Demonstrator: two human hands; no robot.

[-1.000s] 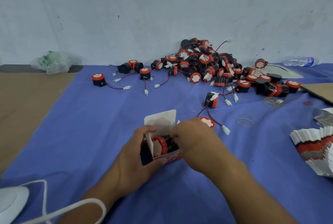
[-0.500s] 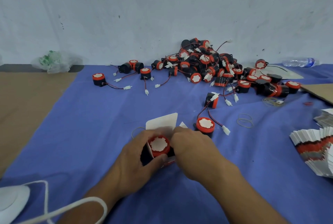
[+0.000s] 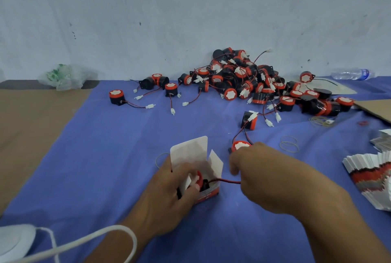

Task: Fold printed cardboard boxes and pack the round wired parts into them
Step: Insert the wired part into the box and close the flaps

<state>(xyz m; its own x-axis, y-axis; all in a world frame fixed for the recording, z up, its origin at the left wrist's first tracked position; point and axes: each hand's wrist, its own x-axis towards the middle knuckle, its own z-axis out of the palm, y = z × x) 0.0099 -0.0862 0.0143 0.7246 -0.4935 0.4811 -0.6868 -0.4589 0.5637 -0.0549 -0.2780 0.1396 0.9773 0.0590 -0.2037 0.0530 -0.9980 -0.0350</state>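
My left hand (image 3: 169,197) grips a small printed cardboard box (image 3: 208,193) with its white flaps (image 3: 190,150) standing open. A round black and red wired part (image 3: 201,179) sits inside the box, under my left thumb. Its red and black wire (image 3: 227,181) runs out to the right, where my right hand (image 3: 275,178) pinches it. Another round part (image 3: 240,146) lies just beyond my right hand. A big pile of the same parts (image 3: 243,78) lies at the back by the wall.
A fanned stack of flat printed boxes (image 3: 372,176) lies at the right edge. Rubber bands (image 3: 288,146) are scattered on the blue cloth (image 3: 105,157). A plastic bag (image 3: 65,76) and a water bottle (image 3: 351,73) lie by the wall. A white cable (image 3: 88,239) crosses the near left.
The round part has gone down into the box. My right hand has moved off to the right and now pulls the wire out sideways. The box's side flap has swung open.
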